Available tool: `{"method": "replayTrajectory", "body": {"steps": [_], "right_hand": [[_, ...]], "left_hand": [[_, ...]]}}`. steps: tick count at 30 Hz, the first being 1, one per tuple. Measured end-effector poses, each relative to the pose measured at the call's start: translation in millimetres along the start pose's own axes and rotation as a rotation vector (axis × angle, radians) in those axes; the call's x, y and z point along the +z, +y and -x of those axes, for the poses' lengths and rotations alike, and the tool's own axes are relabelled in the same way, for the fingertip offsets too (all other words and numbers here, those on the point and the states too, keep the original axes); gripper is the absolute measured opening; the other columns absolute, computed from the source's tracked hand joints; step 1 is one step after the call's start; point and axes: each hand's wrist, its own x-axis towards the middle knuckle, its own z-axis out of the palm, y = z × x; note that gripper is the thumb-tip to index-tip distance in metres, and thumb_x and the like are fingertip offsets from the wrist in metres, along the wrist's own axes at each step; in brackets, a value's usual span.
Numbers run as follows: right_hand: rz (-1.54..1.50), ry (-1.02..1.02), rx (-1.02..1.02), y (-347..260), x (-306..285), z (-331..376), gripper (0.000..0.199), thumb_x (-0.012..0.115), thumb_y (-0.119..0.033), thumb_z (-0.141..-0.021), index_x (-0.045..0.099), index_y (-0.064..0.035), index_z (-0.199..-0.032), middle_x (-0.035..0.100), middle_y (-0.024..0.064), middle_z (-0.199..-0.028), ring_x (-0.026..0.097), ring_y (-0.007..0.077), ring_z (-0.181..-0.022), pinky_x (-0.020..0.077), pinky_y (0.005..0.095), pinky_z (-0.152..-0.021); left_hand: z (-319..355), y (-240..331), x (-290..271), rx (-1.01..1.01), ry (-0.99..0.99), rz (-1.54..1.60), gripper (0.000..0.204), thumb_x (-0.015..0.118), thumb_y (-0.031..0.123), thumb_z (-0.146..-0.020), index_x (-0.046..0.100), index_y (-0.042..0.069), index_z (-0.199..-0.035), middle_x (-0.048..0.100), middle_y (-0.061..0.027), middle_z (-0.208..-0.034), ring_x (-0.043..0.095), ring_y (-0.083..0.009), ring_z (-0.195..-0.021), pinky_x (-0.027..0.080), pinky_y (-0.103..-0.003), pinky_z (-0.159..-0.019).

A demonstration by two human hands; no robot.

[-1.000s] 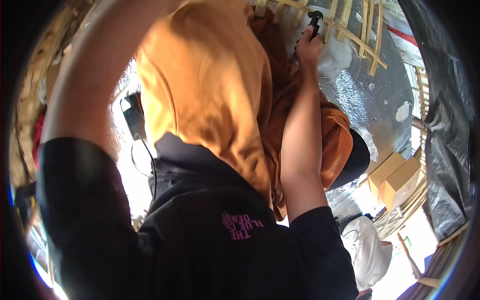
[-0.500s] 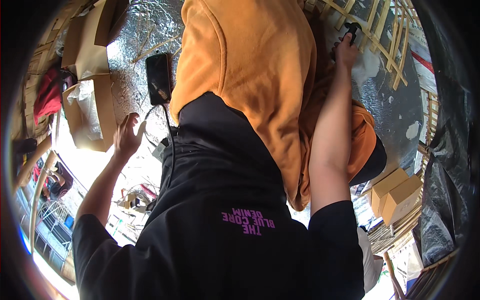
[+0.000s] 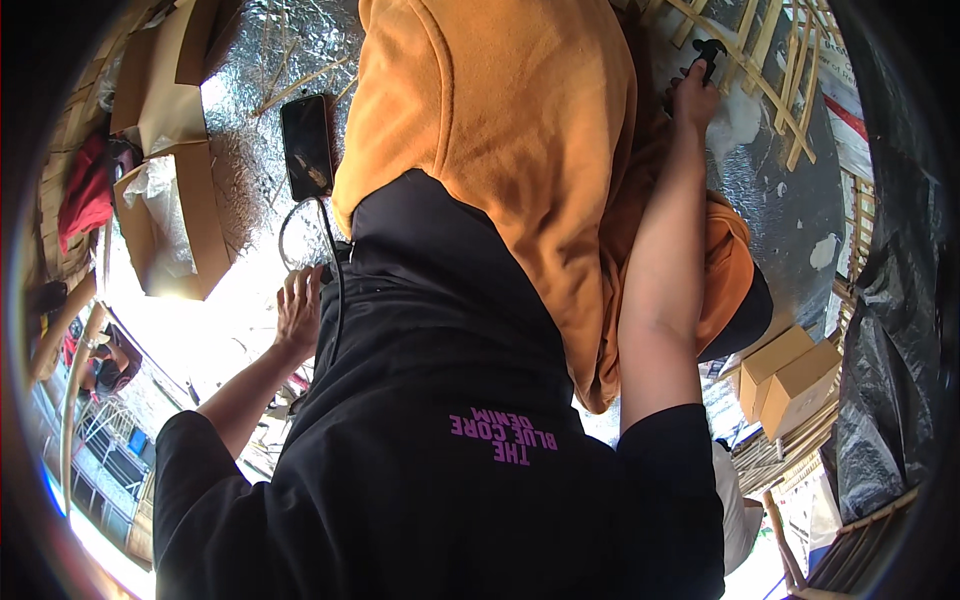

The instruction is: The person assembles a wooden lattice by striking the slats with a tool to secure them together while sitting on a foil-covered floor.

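Note:
My right hand (image 3: pixel 697 97) is closed around a black hand tool (image 3: pixel 709 52) at the far right. Its head sticks out past my fingers, and its exact kind is unclear. Pale wooden strips (image 3: pixel 758 88) lie beside it. My left hand (image 3: pixel 297 315) is at the left side of my hip, fingers bent against a dark item at the waist that it mostly covers. A black cable (image 3: pixel 337 285) runs past that hand up to a black phone (image 3: pixel 306 148) lying on the silvery sheet (image 3: pixel 262 110).
Orange cloth (image 3: pixel 530 150) covers my lap. An opened cardboard box (image 3: pixel 195 215) stands at the left, with a red cloth (image 3: pixel 86 195) beyond it. Cardboard boxes (image 3: pixel 800 385) sit at the right, near black plastic sheeting (image 3: pixel 880 430). Another person (image 3: pixel 112 370) is at the far left.
My left hand has moved right, from above the bright floor to the side of my hip. My right hand keeps the black tool in nearly the same place.

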Motion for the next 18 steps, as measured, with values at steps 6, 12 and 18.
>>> {"method": "replayTrajectory", "body": {"steps": [6,12,18], "right_hand": [[-0.044,-0.001,0.019,-8,0,7,0.057,0.053,-0.048,-0.1,0.067,0.0073,-0.093,0.067,0.0129,-0.067,0.065,0.0225,-0.053,0.0502,0.0355,-0.049],[-0.025,0.006,0.016,-10,0,7,0.055,0.053,-0.046,-0.1,0.066,0.0072,-0.093,0.066,0.0125,-0.066,0.065,0.0224,-0.052,0.0496,0.0349,-0.048],[-0.063,-0.007,0.022,-15,4,13,0.055,0.053,-0.046,-0.1,0.066,0.0075,-0.093,0.066,0.0125,-0.066,0.064,0.0215,-0.052,0.0494,0.0349,-0.047]], "left_hand": [[-4,-6,-6,0.104,-0.04,0.125,0.081,0.064,-0.005,-0.077,0.032,0.005,-0.151,0.041,-0.0201,-0.14,0.043,-0.0372,-0.13,0.042,-0.043,-0.106],[-3,-26,-17,0.064,-0.001,0.15,0.096,0.084,0.01,-0.07,0.032,0.004,-0.151,0.041,-0.023,-0.143,0.043,-0.0405,-0.13,0.043,-0.048,-0.107],[-2,-44,-18,0.061,-0.002,0.17,0.092,0.082,0.025,-0.08,0.03,0.006,-0.153,0.039,-0.0235,-0.147,0.041,-0.0419,-0.133,0.042,-0.05,-0.108]]}}
